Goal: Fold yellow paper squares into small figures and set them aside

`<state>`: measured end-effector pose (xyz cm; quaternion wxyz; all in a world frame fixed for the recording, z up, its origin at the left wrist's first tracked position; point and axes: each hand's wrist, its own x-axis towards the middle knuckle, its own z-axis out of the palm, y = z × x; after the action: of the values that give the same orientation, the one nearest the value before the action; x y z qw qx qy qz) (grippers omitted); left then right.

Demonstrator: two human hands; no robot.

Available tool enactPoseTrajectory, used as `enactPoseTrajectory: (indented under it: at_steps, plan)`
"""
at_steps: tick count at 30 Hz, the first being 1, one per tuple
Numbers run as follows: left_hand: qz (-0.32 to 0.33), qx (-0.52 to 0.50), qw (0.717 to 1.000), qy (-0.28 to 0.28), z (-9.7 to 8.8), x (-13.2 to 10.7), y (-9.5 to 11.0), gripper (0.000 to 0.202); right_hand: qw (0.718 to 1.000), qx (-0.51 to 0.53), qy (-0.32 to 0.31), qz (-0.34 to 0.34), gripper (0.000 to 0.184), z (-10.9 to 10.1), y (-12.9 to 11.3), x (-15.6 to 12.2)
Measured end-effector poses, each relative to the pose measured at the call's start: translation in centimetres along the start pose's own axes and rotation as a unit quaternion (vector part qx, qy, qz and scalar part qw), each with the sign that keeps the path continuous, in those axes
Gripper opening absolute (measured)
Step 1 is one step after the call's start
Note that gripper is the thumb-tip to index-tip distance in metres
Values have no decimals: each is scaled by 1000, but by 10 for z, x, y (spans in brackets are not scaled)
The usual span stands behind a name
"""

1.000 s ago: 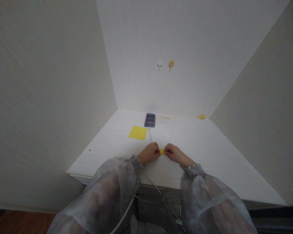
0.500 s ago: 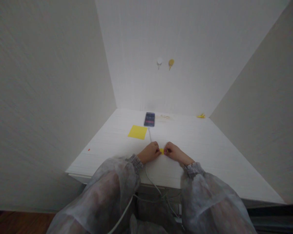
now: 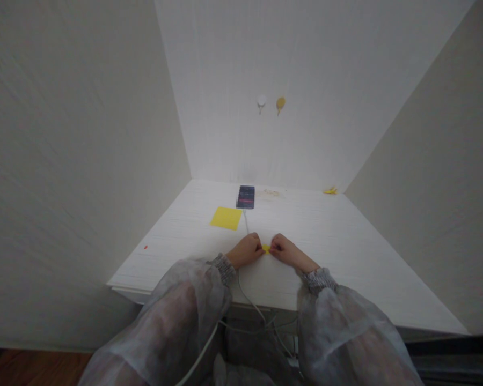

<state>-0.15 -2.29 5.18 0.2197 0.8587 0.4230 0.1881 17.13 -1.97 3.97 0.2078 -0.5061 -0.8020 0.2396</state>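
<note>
Between my two hands, just above or on the white tabletop, is a small piece of yellow paper. My left hand pinches its left side, and my right hand pinches its right side. The fingers cover most of the paper, so any folds in it are hard to make out. A flat yellow paper sheet lies beyond my left hand. Both forearms are in translucent sleeves with grey cuffs.
Behind the sheet lies a phone with a white cable running under my left wrist and over the front edge. A folded yellow paper sits at the back right. Two hooks, one white and one yellow, are on the back wall.
My hands stay almost in place, still pinching the yellow paper. Its visible part looks slightly narrower in the middle. The whole view has shifted a little.
</note>
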Motion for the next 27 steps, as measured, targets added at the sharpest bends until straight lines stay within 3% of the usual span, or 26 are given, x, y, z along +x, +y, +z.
enactPoseTrajectory:
  at_steps: [19,27]
  plan:
    - [-8,13,1000,-3,0,0,6,4,998,-49,-17,-22,10,4,2,1]
    - [4,-5,1000,-6,-4,-1,5,4,997,-72,-12,-1,9,3,-4,0]
